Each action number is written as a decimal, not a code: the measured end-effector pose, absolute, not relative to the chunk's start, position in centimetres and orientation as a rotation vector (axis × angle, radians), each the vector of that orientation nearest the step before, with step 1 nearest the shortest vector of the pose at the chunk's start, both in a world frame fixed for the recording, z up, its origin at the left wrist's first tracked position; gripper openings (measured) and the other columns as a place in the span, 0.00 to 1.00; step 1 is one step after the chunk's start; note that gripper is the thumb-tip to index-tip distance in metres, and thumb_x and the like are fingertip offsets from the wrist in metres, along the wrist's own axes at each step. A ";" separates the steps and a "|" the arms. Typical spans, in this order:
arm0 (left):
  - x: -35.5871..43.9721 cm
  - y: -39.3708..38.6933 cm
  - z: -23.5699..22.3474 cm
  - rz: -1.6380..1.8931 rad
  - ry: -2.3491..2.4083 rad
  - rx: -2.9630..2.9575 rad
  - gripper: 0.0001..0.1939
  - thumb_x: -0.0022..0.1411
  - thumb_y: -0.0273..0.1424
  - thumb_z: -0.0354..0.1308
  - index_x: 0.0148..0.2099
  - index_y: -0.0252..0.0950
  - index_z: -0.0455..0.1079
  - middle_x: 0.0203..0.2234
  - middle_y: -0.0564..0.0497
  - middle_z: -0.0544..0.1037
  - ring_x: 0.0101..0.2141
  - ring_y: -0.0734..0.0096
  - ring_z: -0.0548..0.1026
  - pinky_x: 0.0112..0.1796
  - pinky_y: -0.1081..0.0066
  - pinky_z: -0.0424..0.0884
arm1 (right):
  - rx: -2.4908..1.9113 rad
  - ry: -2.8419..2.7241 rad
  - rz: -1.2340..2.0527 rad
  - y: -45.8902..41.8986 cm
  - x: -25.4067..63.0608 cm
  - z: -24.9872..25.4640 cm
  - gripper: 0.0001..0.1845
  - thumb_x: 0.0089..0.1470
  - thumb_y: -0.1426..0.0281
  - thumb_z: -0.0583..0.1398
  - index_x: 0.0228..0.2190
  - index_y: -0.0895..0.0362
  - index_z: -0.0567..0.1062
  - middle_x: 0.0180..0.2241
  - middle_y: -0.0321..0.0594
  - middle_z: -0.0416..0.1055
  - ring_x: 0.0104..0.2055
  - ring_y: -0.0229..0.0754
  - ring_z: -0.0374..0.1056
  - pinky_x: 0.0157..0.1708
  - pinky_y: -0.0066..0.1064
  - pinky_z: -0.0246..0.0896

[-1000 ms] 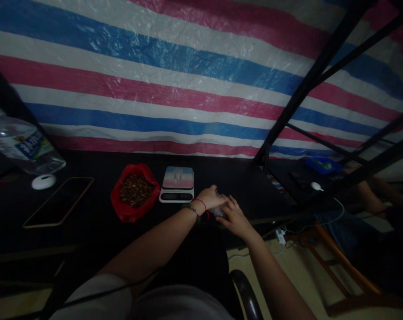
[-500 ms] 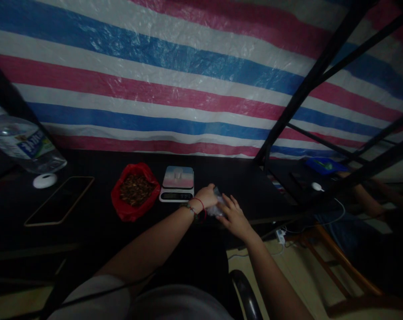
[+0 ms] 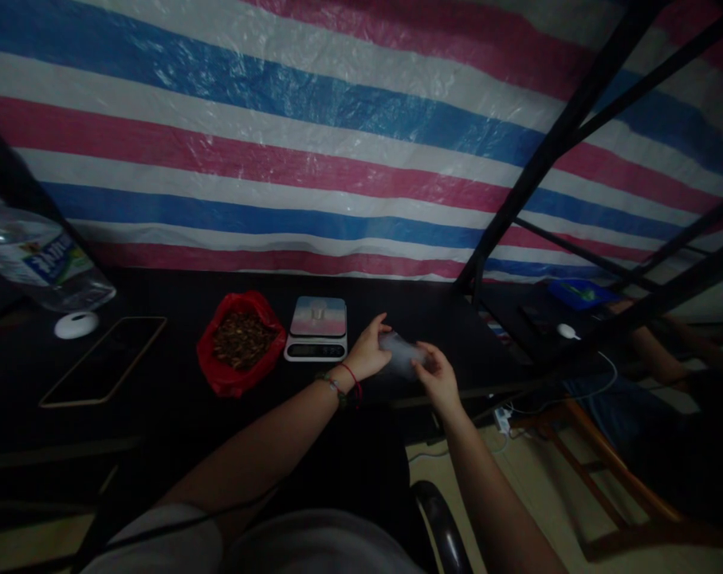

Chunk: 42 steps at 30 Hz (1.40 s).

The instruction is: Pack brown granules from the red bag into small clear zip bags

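Observation:
Both my hands hold a small clear plastic bag (image 3: 400, 353) a little above the dark table (image 3: 158, 399). My left hand (image 3: 368, 351) pinches its left edge, and my right hand (image 3: 438, 375) pinches its right edge. Just left of my hands stands a small digital scale (image 3: 317, 328) with a shiny top plate. Further left, a red plastic bag (image 3: 239, 343) lies open, filled with small brown pieces.
A phone (image 3: 103, 359), a white round lid (image 3: 76, 324) and a water bottle (image 3: 35, 263) sit at the left. A striped tarp (image 3: 313, 151) hangs behind. Black frame bars (image 3: 540, 167) rise at the right, where another person's arm (image 3: 660, 351) and a wooden chair (image 3: 612, 470) show.
My hands lifted the clear bag off the table and pulled it out between them; earlier they were bunched together low over it.

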<state>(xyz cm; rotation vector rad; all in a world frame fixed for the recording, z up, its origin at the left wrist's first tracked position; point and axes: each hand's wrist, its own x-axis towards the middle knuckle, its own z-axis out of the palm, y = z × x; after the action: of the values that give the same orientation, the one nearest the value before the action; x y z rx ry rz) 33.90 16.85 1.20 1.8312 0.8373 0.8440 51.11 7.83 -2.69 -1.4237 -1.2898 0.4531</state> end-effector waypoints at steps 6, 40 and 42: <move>34.0 16.5 0.1 0.767 0.907 1.712 0.50 0.44 0.15 0.55 0.67 0.31 0.38 0.52 0.41 0.67 0.47 0.67 0.71 0.50 0.69 0.67 | -1.414 -1.381 0.549 7.4 50.1 -3.6 0.49 0.51 0.59 0.59 0.64 0.57 0.37 0.45 0.49 0.71 0.46 0.48 0.71 0.48 0.43 0.66; 36.1 17.2 -0.2 0.930 0.872 1.370 0.21 0.66 0.36 0.49 0.58 0.31 0.60 0.53 0.39 0.69 0.52 0.64 0.69 0.54 0.65 0.63 | -1.579 -1.556 0.036 7.7 50.0 -2.5 0.22 0.54 0.69 0.53 0.51 0.53 0.69 0.48 0.47 0.67 0.51 0.48 0.64 0.53 0.44 0.60; 35.6 16.9 0.3 0.891 0.781 1.424 0.32 0.60 0.40 0.57 0.61 0.30 0.56 0.56 0.36 0.65 0.56 0.59 0.65 0.56 0.61 0.59 | -1.560 -1.503 0.089 7.9 50.3 -2.8 0.25 0.53 0.69 0.54 0.54 0.54 0.67 0.48 0.48 0.68 0.50 0.48 0.65 0.52 0.45 0.61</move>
<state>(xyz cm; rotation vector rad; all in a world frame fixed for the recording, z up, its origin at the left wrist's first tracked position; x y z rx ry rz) 35.55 16.93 0.25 1.4241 0.7814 0.8908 50.29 7.87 -2.76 -1.5596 -1.5034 0.0886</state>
